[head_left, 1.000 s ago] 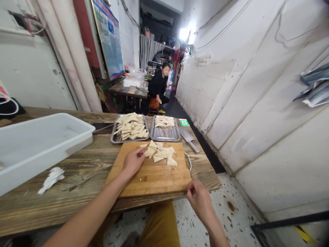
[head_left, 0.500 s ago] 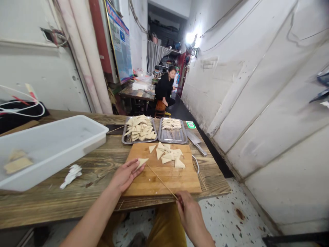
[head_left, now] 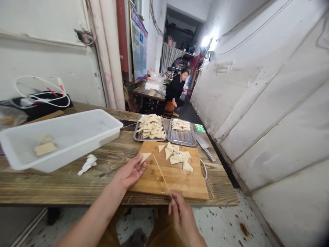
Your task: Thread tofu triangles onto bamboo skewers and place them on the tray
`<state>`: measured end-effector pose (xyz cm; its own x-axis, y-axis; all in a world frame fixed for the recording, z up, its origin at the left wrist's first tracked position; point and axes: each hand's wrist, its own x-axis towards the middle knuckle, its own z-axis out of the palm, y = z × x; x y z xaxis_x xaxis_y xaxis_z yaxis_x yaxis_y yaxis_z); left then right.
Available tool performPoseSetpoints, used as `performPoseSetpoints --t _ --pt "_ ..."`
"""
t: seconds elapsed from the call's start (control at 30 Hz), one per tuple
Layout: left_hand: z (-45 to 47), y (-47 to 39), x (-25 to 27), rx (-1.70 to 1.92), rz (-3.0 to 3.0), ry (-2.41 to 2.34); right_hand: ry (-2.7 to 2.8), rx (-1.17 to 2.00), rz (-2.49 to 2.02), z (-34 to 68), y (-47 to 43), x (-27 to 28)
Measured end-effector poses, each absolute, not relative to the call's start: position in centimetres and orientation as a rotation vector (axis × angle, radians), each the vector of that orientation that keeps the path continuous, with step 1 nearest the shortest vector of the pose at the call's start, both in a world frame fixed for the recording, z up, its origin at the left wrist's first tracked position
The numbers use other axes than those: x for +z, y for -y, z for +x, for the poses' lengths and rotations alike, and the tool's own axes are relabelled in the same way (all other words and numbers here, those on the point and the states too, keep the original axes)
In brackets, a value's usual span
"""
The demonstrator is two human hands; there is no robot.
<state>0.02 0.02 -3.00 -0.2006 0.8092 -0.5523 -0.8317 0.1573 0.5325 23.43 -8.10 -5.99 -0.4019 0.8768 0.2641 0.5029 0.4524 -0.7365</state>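
Note:
My left hand (head_left: 132, 171) is closed on a pale triangle of what looks like tofu (head_left: 145, 157), over the left edge of the wooden cutting board (head_left: 164, 181). In my right hand (head_left: 180, 209), below the board's front edge, is the lower end of a thin wooden skewer (head_left: 161, 174). Its tip points up and away, close to the held triangle but apart from it. Several loose triangles (head_left: 177, 157) lie in a cluster on the far half of the board.
Behind the board, one metal tray (head_left: 150, 128) is heaped with skewered triangles; another tray (head_left: 181, 137) has fewer. A cleaver (head_left: 205, 145) and spare skewers (head_left: 210, 185) lie right. Leftward are a white plastic bin (head_left: 84, 144) and crumpled tissue (head_left: 87, 164). A person (head_left: 176, 87) sits farther back.
The view has turned left, shifting the scene rightward. The skewer now points more steeply away, and its tip is slightly apart from the triangle. Both hands keep their holds.

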Motion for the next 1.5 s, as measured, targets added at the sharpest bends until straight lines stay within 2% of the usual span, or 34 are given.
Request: performPoseSetpoints --t 0.3,1.3,1.5 --pt "0.6 0.4 -1.7 1.561 0.044 -0.988 2.017 0.794 -0.978 23.1 8.6 -6.7" --pt "1.2 0.8 -1.5 1.587 0.193 -1.07 2.084 0.711 -1.025 23.4 8.6 -7.9" --pt "1.8 1.0 -2.0 1.53 0.24 -1.082 2.057 0.965 -1.116 22.3 8.7 -7.8"
